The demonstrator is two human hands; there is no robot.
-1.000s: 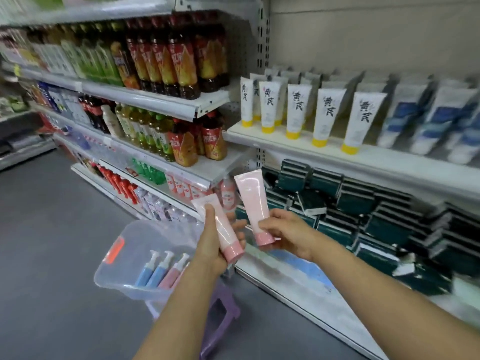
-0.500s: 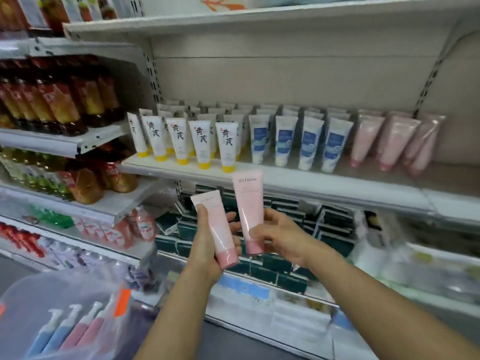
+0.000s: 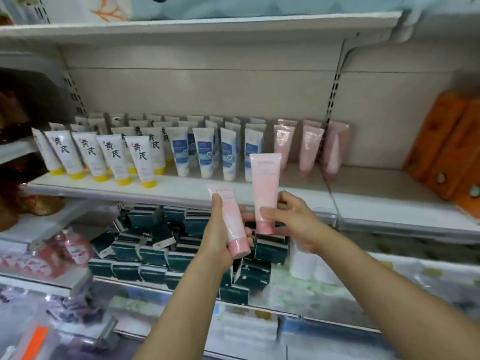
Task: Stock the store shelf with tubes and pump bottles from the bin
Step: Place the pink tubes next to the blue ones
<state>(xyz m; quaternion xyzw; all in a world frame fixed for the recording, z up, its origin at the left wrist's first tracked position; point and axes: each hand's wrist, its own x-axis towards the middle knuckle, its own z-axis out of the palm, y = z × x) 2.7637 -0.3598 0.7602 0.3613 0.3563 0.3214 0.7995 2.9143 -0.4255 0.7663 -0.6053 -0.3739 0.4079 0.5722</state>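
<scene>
A: Gripping, both of them. The fingers [image 3: 240, 209] of the left hand [image 3: 218, 240] were curled round a pink tube [image 3: 230, 222], thumb along its front, cap end down and the tube leaning to the left.

B: And the other side?

A: The right hand [image 3: 293, 219] pinched a second pink tube [image 3: 265, 188] low on its body, just above the cap, between thumb and curled fingers. That one stood nearly upright, cap down, its flat top rising in front of the shelf [image 3: 181, 189].

B: Were the two tubes touching?

A: Close side by side; whether they touched I could not tell. Both were held in the air just before the front edge of the shelf, not resting on it.

B: What stood on that shelf?

A: At the left, rows of white tubes with yellow caps [image 3: 114, 157] and black characters. Next to them, white tubes with blue labels [image 3: 205, 154]. Then, behind the right hand's tube and further right, three pink tubes on the shelf [image 3: 310, 149], caps down, leaning against the back panel. The shelf board in front of those was bare.

B: Anything beyond that?

A: Orange boxes [image 3: 441, 149] leaned at the far right of the same level. Below the hands, dark green boxes [image 3: 155, 245] lay stacked and partly tumbled on the lower shelf, with white rolls [image 3: 304, 266] beside them to the right. At the bottom left corner a clear plastic bin [image 3: 33, 339] with an orange clip showed, blurred.
</scene>
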